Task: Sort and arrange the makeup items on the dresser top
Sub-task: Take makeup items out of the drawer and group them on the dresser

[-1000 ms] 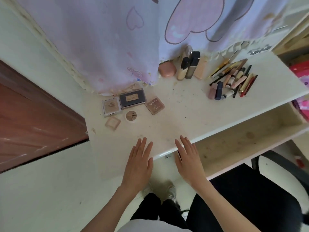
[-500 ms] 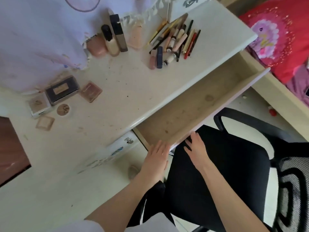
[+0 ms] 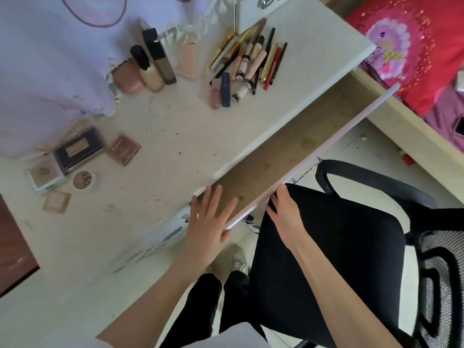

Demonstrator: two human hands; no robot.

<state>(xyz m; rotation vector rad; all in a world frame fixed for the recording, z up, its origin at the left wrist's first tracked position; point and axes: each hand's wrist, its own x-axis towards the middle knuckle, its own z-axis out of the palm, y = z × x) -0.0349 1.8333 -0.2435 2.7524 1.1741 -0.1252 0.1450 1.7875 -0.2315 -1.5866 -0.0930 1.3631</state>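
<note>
A: Hands? Makeup?
B: Left hand (image 3: 209, 223) flat, fingers straight over drawer (image 3: 296, 144); right hand (image 3: 285, 213) touches its front, grip unclear. Makeup (image 3: 247, 64) upper centre on worktop (image 3: 175, 136).
A: Push evenly, fingers outside.

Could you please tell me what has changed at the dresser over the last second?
Both hands left the dresser top: the left hand now lies flat over the open drawer's corner, the right hand touches its front edge. The camera swung right. The makeup stayed put, nothing picked up.
</note>
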